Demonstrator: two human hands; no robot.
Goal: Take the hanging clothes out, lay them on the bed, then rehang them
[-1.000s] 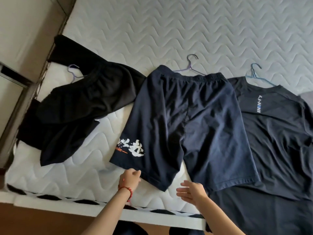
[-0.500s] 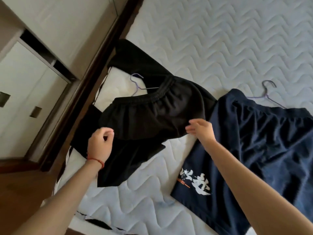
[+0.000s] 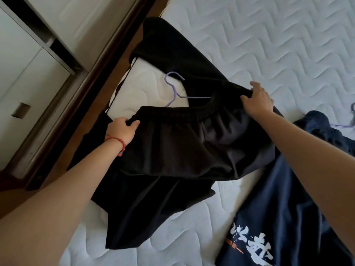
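We have the clothes lying out on the bed point(image 3: 288, 45), so the rehanging is what is left. Our left hand point(image 3: 123, 129) and right hand point(image 3: 257, 101) each grip an end of the black shorts' point(image 3: 172, 146) waistband, with the purple hanger point(image 3: 173, 89) lying just beyond, between them, and the navy shorts point(image 3: 288, 208) lie under our right forearm.

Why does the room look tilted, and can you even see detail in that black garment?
Head view: the wide-angle lens bends and slants the bed frame; soft daylight, no glare; the black shorts read as a near-flat dark mass, with only the waistband gathers between the left hand and right hand distinct.
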